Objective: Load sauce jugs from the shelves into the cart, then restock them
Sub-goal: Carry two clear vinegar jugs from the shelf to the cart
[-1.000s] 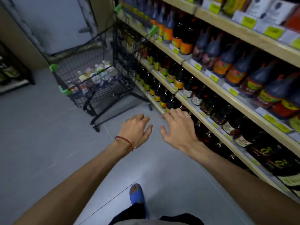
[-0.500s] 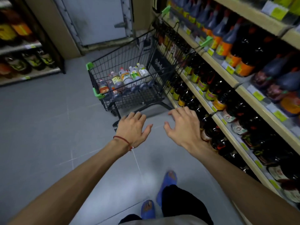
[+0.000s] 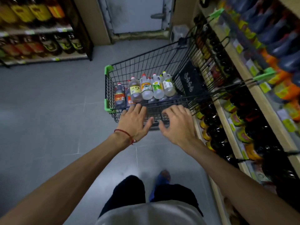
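Grips slack, empty: L hand (image 3: 134,121) fingers spread, R hand (image 3: 177,125) loosely curled, arms extended toward cart (image 3: 108,69).

The cart (image 3: 146,62) stood ahead of you, beside the shelves (image 3: 253,96) on your right, jugs (image 3: 146,89) inside. Your left hand (image 3: 134,122) and right hand (image 3: 177,125) were before its near end.

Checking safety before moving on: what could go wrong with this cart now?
The cart sits tight beside the shelf bottles; pushing it could clip them. The left hand and right hand are open near its rim, not gripping, so it may roll away. The jugs lean loosely and could topple.
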Demonstrator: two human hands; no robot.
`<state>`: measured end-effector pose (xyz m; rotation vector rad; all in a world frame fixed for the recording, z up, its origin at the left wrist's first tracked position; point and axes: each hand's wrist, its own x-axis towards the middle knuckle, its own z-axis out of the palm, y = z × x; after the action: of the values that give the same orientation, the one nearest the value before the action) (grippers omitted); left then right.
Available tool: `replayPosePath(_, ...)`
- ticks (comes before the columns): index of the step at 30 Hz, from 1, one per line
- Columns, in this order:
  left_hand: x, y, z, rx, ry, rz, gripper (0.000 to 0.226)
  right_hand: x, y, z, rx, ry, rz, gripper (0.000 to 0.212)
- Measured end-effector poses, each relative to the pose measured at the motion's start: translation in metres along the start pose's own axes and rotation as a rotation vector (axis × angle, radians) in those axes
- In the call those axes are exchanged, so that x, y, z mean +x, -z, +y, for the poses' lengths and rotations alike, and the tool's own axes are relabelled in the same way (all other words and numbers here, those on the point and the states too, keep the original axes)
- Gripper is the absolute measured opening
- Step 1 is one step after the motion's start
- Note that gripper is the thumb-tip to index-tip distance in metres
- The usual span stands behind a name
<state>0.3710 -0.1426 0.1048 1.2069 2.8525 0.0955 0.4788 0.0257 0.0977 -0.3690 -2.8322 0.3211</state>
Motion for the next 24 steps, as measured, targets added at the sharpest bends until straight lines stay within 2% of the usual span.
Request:
replayPosePath(6,0.071,-0.014,-0.033,-0.017,0.088,-0.018,0.051,0.080,-0.030,0.020,0.031,0.025,-0.065,0.042)
replayPosePath(13,0.179,-0.044,-0.097,-0.043,0.099,-0.089,0.052,0.201,-0.085,0.018,0.150,-0.151,-0.044,0.036)
replayPosePath(21,0.263,-0.096,-0.171,-0.088,0.155,-0.282,0.055,0.285,-0.160,0.009,0.119,-0.224,-0.221,0.047)
replayPosePath(24,0.282,-0.131,-0.190,-0.129,0.211,-0.359,0.052,0.299,-0.198,0.019,0.144,-0.279,-0.247,0.042)
